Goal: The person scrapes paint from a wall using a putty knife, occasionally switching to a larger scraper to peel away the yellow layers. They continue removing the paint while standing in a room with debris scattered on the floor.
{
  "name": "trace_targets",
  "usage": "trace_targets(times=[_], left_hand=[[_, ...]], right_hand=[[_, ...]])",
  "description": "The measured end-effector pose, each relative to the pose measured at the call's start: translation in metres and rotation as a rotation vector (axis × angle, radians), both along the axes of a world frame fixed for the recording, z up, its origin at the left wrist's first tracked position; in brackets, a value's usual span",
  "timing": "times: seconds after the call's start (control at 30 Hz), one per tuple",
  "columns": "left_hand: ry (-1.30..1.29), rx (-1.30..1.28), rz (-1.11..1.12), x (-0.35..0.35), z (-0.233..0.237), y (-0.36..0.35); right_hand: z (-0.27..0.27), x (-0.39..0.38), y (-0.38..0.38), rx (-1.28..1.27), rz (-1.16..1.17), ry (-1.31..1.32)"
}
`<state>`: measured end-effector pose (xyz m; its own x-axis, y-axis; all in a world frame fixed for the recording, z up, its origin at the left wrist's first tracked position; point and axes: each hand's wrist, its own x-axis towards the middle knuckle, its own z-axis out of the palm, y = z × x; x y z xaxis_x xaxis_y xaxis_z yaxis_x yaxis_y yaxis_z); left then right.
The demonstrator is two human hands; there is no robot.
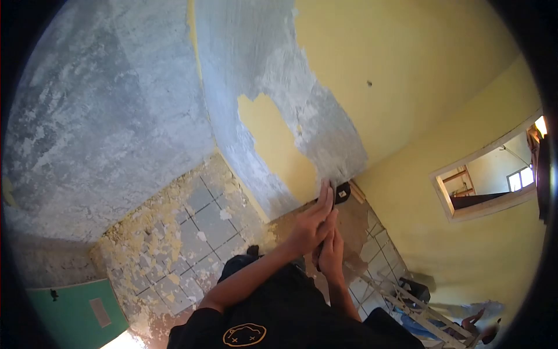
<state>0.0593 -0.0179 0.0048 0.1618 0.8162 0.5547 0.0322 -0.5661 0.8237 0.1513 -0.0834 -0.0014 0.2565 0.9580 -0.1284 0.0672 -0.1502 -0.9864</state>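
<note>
While yellow paint (268, 125) is clinging to the patchy wall (244, 52), left hand (311, 227) and right hand (332, 253) are overlapping before it (grip unclear).

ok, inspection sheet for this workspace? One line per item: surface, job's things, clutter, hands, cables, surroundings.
Surface: wall part grey, part yellow; yellow patch between grey areas. Floor tiled.
Job's things: dark item at the hands, mostly hidden; black item with a pale mark, near the left fingertips.
Clutter: flakes scattered over the tiles.
Hands: left hand has fingers extended; right hand is close against it. Grip unclear on both.
Cables: nothing seen near the hands.
Surroundings: ladder and another person's arm lower right; framed opening right; green panel lower left.
</note>
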Motion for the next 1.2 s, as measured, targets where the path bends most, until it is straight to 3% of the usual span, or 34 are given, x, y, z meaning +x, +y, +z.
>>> trace_targets(times=[0.2,0.4,0.5,0.7,0.8,0.9,1.0,1.2], left_hand=[[-0.009,-0.047,-0.012,-0.002,-0.008,0.006],[0.012,0.003,-0.004,0.0,-0.011,0.012],[-0.017,-0.074,-0.034,-0.005,-0.011,0.007],[0.054,0.032,0.021,-0.001,-0.01,0.016],[-0.011,-0.125,-0.081,-0.008,-0.007,0.008],[0.036,0.028,-0.04,0.001,-0.014,0.004],[0.072,0.102,0.064,-0.002,-0.016,0.022],[0.108,0.113,0.052,0.001,-0.014,0.009]], right_hand=[[0.006,0.0,0.008,-0.154,0.057,0.093],[-0.014,-0.003,0.014,0.001,-0.009,0.124],[-0.001,-0.006,0.008,-0.059,0.046,0.141],[-0.007,-0.008,0.013,-0.033,0.015,0.159],[-0.01,-0.008,0.006,-0.037,0.039,0.11],[-0.006,-0.014,0.001,0.021,-0.061,0.158],[-0.01,-0.009,0.014,-0.014,0.026,0.164],[-0.004,-0.009,0.0,-0.042,-0.017,0.188]])
